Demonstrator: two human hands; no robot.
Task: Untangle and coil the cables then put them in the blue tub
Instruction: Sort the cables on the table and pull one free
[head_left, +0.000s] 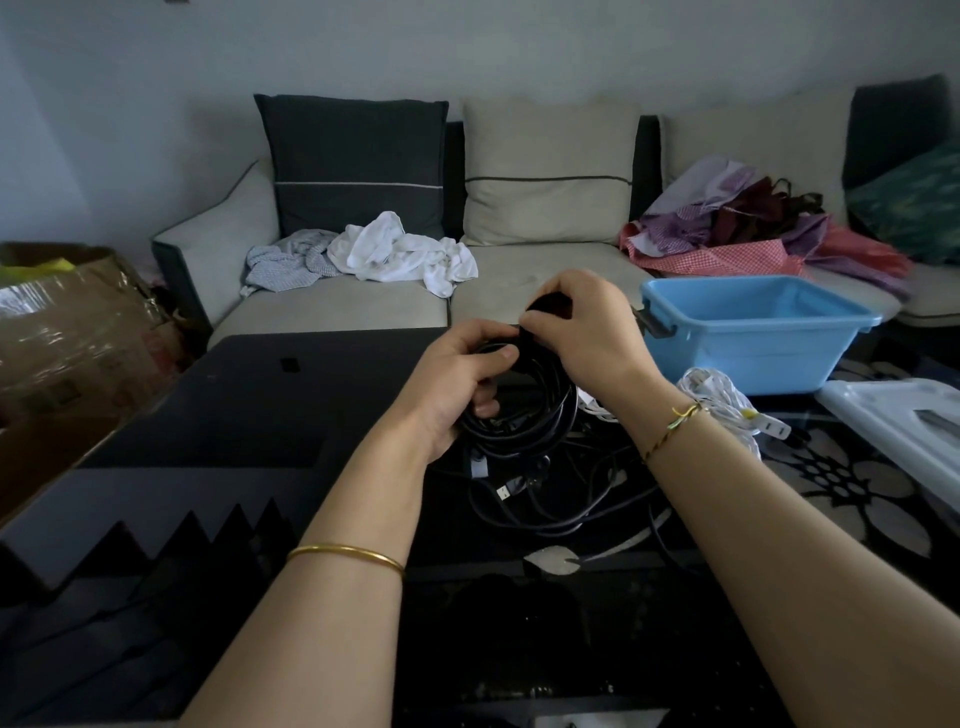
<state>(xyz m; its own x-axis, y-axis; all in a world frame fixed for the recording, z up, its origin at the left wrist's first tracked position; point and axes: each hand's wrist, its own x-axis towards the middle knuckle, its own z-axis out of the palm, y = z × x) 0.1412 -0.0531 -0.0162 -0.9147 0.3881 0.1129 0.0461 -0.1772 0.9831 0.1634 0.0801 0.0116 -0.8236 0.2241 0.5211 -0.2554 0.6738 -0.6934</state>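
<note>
A black cable coil (524, 410) is hanging in the air over the dark table (249, 405), held between both hands just in front of the sofa (363, 306). The left hand (457, 379) is gripping the coil's left side, thumb lying across the top loops and fingers curling underneath. The right hand (582, 327) is closing around the coil's top, fingertips pinching a black strap or band (550, 306) that is wrapping the loops; how tightly it is fastened cannot be told. Below the coil, loose dark cables (545, 493) are lying tangled on the table, one ending in a small plug (503, 492). Just right of the right wrist, a white cable bundle (722, 400) is resting on the table, touching the front of the tub (753, 332). The tub is sitting on the table's far right edge, open, and nothing is showing inside it. A white lid (904, 415) is lying to the right of the bundle. White cloths (405, 249) are heaped on the sofa seat, and purple and red fabrics (737, 228) are piled on its right end. A cardboard box (67, 332) is standing at far left.
</note>
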